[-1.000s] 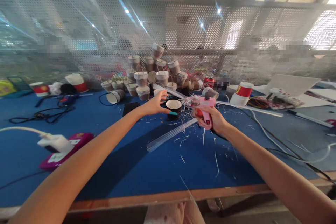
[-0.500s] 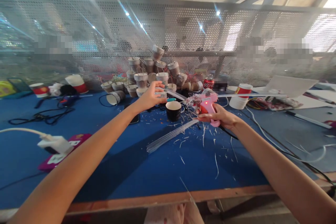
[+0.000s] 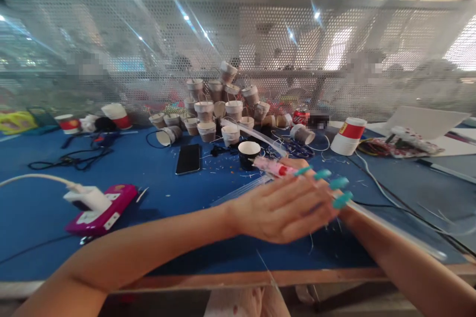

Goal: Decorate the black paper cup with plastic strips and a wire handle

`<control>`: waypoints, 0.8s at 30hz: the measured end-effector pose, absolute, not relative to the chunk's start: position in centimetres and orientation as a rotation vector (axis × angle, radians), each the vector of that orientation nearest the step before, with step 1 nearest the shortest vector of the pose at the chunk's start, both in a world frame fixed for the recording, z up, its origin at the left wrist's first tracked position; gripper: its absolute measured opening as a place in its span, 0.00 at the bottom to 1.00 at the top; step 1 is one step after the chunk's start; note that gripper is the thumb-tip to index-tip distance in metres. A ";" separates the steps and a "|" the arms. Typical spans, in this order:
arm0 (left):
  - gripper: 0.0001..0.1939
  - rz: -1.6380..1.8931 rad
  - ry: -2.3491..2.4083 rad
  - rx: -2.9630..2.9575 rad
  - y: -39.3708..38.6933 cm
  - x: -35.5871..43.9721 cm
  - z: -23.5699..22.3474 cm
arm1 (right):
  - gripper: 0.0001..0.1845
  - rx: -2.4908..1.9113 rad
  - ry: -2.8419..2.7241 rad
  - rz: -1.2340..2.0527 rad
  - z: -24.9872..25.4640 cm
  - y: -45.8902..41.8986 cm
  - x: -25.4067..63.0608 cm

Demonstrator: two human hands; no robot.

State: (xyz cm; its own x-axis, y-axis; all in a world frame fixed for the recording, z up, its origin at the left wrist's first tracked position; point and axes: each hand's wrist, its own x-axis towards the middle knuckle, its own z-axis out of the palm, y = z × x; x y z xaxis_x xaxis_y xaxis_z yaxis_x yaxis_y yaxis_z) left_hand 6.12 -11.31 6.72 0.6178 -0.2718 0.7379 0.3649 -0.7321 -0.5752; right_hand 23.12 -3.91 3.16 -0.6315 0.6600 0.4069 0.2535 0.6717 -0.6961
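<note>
- Across it comes: my left hand has swung from the black cup over to the pink glue gun, and the gun has turned with its nozzle end near the cup's right side.
- Lettering on the one red can is too small for me to read; the three red-and-white paper cups or stacks, two left and one right, carry marks I can't make out either.
- Counting now: one black cup, upright on the counter; one phone; one purple power strip with one white adapter.
- Small grey buckets, roughly twenty, overlapping too much for me to be exact.
- Left hand: fingers stretched together, four teal nails showing, covering the gun's rear; whether it grips, I can't tell.
- Right hand: mostly hidden behind the left, closed around the gun.
</note>
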 end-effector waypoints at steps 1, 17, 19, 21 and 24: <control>0.19 -1.098 -0.052 -2.156 -11.8 6.7 6.0 | 0.10 -0.693 -2.314 0.641 3.2 -4.0 23.2; 0.08 -0.920 0.326 -2.222 -9.7 9.4 2.8 | 0.13 -0.682 -2.448 -0.549 1.7 -4.4 23.6; 0.08 -0.918 0.353 -2.247 -9.5 9.2 2.2 | 0.13 -0.648 -2.430 -0.560 1.5 -4.6 23.4; 0.07 -0.934 0.329 -2.263 -9.4 9.2 1.8 | 0.14 -0.634 -2.425 -0.560 1.3 -4.7 23.2; 0.07 -0.938 0.293 -2.273 -9.4 9.4 1.3 | 0.14 -0.668 -2.414 -0.575 1.0 -4.8 23.2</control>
